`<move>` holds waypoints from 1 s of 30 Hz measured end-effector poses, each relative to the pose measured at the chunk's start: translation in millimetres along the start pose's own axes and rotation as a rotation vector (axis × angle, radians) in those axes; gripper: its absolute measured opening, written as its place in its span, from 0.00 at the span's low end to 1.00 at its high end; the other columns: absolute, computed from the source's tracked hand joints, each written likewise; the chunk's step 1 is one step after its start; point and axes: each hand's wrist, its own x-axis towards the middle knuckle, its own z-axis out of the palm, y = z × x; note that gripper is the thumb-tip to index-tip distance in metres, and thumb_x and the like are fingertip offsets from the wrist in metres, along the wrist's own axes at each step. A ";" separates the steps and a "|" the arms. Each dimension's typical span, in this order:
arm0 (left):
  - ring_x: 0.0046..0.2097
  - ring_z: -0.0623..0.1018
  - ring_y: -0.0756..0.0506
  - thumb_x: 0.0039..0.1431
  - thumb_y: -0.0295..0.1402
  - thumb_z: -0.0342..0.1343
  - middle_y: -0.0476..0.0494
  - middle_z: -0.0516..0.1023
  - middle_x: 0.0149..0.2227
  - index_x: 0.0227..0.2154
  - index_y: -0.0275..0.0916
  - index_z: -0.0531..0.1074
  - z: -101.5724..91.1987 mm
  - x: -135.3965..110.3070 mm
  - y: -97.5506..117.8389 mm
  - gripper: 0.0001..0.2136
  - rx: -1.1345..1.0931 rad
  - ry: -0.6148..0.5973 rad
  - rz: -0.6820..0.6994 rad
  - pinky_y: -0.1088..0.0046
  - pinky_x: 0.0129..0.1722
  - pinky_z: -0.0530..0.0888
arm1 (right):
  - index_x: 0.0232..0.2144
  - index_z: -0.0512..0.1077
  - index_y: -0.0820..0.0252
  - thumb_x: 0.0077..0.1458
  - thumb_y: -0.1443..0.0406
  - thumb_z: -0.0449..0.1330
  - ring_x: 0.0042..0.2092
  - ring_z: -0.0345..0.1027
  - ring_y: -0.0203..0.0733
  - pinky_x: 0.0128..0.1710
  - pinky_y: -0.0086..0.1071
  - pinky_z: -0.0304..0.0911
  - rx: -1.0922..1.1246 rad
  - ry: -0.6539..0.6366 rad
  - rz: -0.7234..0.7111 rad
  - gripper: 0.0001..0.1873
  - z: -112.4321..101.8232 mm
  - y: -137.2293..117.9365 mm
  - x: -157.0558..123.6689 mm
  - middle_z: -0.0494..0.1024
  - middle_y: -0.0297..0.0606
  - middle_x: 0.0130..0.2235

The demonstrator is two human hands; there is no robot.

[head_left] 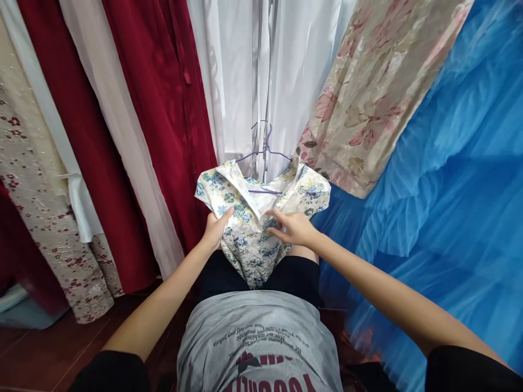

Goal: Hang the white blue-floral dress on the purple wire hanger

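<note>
A white floral blouse (261, 247) with blue and yellow flowers hangs from a purple wire hanger (266, 148) in front of my lap. Its V-shaped neckline faces up and its lower part tapers down between my thighs. My left hand (216, 228) grips the blouse's left side, thumb on top and the other fingers hidden beneath the cloth. Over the bottom of the neckline is my right hand (295, 227), its thumb and index finger curved and apart, close to the fabric. Nothing shows between those fingers.
Long dark red cloths (159, 109), white drapes (237, 71) and a beige floral garment (368, 109) hang ahead. Blue tulle (449, 190) fills the right side. A grey-blue bin (30, 313) stands at lower left on the reddish tiled floor (77, 354).
</note>
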 end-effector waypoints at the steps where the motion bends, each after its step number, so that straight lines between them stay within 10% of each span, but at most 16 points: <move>1: 0.44 0.83 0.36 0.48 0.41 0.71 0.36 0.84 0.41 0.43 0.34 0.77 -1.5 1.5 1.1 0.22 0.018 -0.005 0.001 0.57 0.48 0.80 | 0.56 0.69 0.58 0.64 0.53 0.56 0.35 0.76 0.49 0.35 0.35 0.61 -0.008 -0.116 0.021 0.23 10.6 -5.4 1.8 0.81 0.39 0.32; 4: 0.48 0.82 0.35 0.50 0.43 0.69 0.35 0.83 0.44 0.45 0.35 0.76 -8.2 5.2 0.5 0.22 0.095 -0.036 0.036 0.57 0.51 0.78 | 0.50 0.73 0.58 0.65 0.53 0.56 0.36 0.76 0.49 0.33 0.33 0.56 -0.070 -0.250 0.083 0.19 30.4 -14.6 8.6 0.82 0.41 0.32; 12: 0.66 0.64 0.36 0.56 0.36 0.63 0.34 0.60 0.66 0.62 0.44 0.57 -15.0 -24.5 -36.0 0.32 0.564 0.205 0.702 0.56 0.65 0.62 | 0.41 0.75 0.58 0.62 0.55 0.58 0.34 0.75 0.47 0.31 0.31 0.52 -0.035 -0.217 0.098 0.14 25.3 -31.5 6.8 0.82 0.40 0.30; 19: 0.50 0.77 0.38 0.60 0.33 0.57 0.41 0.76 0.44 0.43 0.46 0.67 10.1 -57.4 -80.6 0.10 0.815 -0.438 0.461 0.58 0.53 0.72 | 0.35 0.77 0.60 0.64 0.56 0.53 0.31 0.74 0.46 0.29 0.32 0.47 -0.175 -0.247 0.014 0.17 33.4 -30.7 2.3 0.81 0.44 0.28; 30: 0.36 0.78 0.41 0.61 0.31 0.54 0.45 0.75 0.31 0.31 0.45 0.63 33.0 -46.8 -54.7 0.05 0.895 -0.502 0.451 0.66 0.39 0.71 | 0.32 0.71 0.60 0.66 0.57 0.52 0.26 0.65 0.39 0.28 0.31 0.49 0.065 -0.214 -0.030 0.16 -9.7 -8.4 19.2 0.76 0.38 0.25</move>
